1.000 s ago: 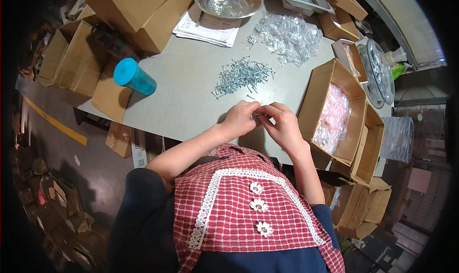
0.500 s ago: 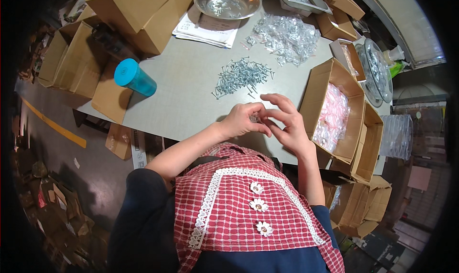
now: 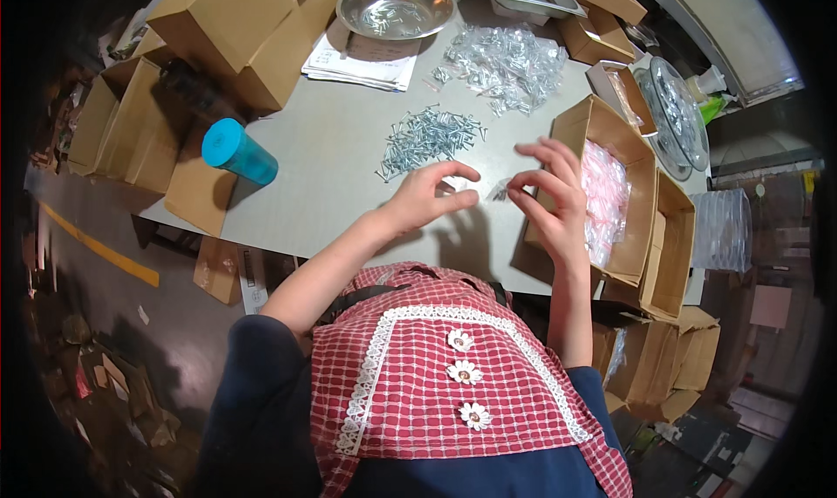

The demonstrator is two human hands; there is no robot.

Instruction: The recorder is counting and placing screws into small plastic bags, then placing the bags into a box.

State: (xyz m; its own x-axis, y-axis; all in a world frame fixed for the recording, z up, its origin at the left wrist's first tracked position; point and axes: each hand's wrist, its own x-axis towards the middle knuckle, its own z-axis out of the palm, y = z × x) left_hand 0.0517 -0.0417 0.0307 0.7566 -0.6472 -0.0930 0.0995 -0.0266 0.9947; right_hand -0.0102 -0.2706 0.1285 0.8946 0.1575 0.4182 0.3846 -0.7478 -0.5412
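Over the near part of the table, my left hand (image 3: pixel 423 200) is open, its thumb and index finger curved apart. To its right, my right hand (image 3: pixel 558 197) pinches a small clear bag (image 3: pixel 500 190) between thumb and fingertips, with grey metal pieces like screws showing inside. Its other fingers are raised. Just beyond my hands lies a loose pile of silvery screws (image 3: pixel 429 139). Farther back, a heap of filled clear bags (image 3: pixel 514 66) lies on the table.
An open cardboard box (image 3: pixel 643 210) with pink-and-clear bags (image 3: pixel 605 193) stands right of my right hand. A metal bowl (image 3: pixel 349 14) with screws sits on papers (image 3: pixel 357 66) at the back. A blue-lidded tumbler (image 3: pixel 240 151) stands at left, near cardboard boxes (image 3: pixel 222 27).
My hands were together and have moved apart. The left has opened; the right has drawn away to the right, holding the small bag. The view has shifted slightly.
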